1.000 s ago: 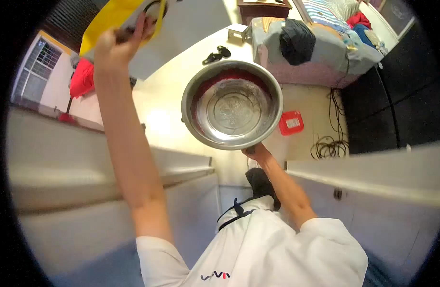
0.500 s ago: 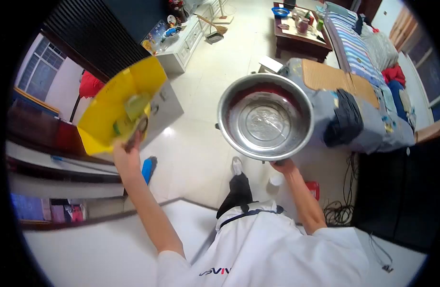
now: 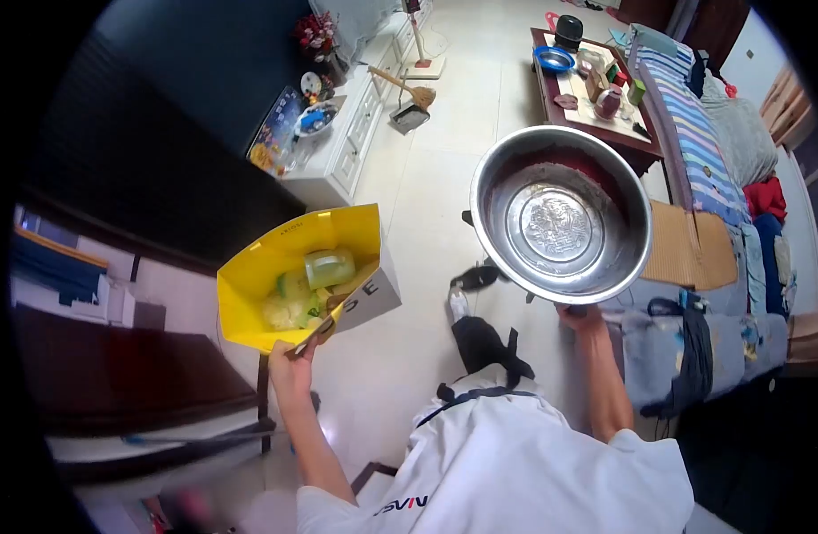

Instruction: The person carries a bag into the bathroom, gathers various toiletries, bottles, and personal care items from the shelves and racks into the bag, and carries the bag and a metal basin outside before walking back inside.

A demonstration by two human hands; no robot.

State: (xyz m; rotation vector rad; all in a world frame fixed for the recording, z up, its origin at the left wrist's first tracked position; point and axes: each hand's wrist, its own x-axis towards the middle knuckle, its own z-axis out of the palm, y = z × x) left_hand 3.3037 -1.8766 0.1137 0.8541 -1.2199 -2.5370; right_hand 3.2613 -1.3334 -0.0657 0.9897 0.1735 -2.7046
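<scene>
My left hand (image 3: 293,367) is closed on the near rim of a paper bag (image 3: 249,285), yellow inside and pale outside with dark letters. The bag gapes upward; inside lie a translucent pale-green container (image 3: 329,267) and other pale and greenish items that I cannot make out. On the right, my right hand (image 3: 584,320) grips the near-side handle of a wide stainless-steel pot (image 3: 560,222). The pot is held in the air with its mouth facing me. Its inside looks wet or streaked, and its bottom has circular ridges. My right fingers are partly hidden beneath it.
A white cabinet (image 3: 324,169) runs along the left, with a broom (image 3: 418,93) and dustpan (image 3: 410,117) beside it. A low wooden table (image 3: 640,151) holding several items stands ahead right. Beyond the pot are a cushioned seat (image 3: 636,356) and a striped-covered sofa (image 3: 685,116).
My view has moved forward through the room. The bag has shifted right and lower in view, showing more of its contents. The pot has shifted right, still in my right hand.
</scene>
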